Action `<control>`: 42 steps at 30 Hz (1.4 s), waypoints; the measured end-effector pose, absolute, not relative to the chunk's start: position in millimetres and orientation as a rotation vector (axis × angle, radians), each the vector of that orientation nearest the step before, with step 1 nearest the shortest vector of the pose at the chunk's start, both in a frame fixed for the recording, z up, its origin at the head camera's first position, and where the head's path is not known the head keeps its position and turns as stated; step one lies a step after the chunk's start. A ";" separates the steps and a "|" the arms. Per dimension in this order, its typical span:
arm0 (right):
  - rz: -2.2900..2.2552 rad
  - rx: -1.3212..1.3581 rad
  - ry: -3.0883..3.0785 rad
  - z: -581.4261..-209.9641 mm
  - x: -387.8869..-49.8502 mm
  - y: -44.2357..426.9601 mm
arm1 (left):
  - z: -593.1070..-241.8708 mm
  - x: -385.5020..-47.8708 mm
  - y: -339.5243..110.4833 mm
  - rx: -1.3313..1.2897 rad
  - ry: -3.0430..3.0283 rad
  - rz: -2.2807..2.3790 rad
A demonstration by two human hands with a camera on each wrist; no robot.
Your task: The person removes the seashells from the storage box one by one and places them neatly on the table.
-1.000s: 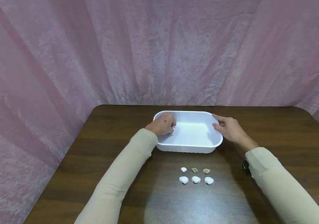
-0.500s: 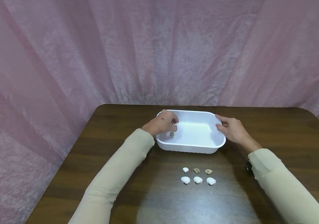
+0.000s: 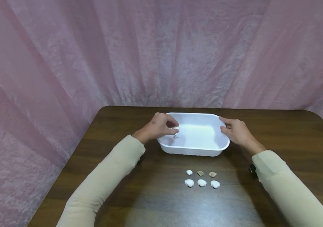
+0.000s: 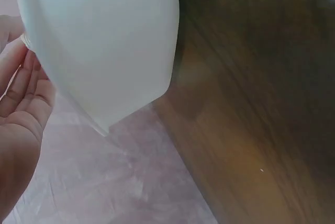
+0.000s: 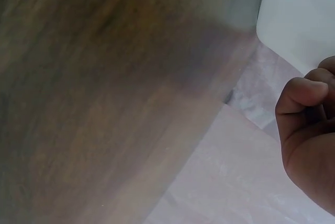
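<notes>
A white plastic tray (image 3: pixel 193 151) stands on the brown table. Over its left end, my left hand (image 3: pixel 159 125) pinches a small white seashell (image 3: pixel 176 128) between thumb and fingertips; the left wrist view shows only an edge of this seashell (image 4: pixel 26 41) behind the tray rim. Just below it, a small brownish seashell (image 3: pixel 175 136) lies on the tray floor. At the right end, my right hand (image 3: pixel 237 133) grips the tray's rim, its thumb at the inner side. In the right wrist view the right hand (image 5: pixel 309 124) shows curled fingers beside the white wall.
Two short rows of seashells lie on the table before the tray: larger white seashells (image 3: pixel 202 183) nearer, smaller white and brown seashells (image 3: pixel 200 173) behind. A pink curtain (image 3: pixel 161 56) hangs past the table's back edge.
My left hand has risen and drawn left from the tray floor with the white seashell, uncovering the brownish one. The right hand keeps its hold on the rim. The view has shifted slightly.
</notes>
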State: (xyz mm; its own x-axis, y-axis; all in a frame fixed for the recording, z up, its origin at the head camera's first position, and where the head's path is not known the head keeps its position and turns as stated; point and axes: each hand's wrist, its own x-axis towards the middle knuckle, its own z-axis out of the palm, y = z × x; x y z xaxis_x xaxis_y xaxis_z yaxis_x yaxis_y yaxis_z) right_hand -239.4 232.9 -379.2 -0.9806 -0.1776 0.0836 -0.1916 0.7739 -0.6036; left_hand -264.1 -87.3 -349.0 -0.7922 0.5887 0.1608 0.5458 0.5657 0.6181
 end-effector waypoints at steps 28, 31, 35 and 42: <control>1.006 0.277 -2.974 -379.3 -242.1 231.2 | -351.1 -203.8 -106.4 1.267 2.345 1.424; 0.997 0.273 -2.977 -379.0 -242.4 231.0 | -352.1 -196.3 -106.3 1.303 2.323 1.404; 0.994 0.279 -2.970 -377.6 -242.1 231.0 | -355.4 -186.5 -107.3 1.304 2.353 1.311; 0.976 0.282 -2.973 -377.4 -242.6 232.0 | -366.7 -176.1 -107.7 1.274 2.328 1.157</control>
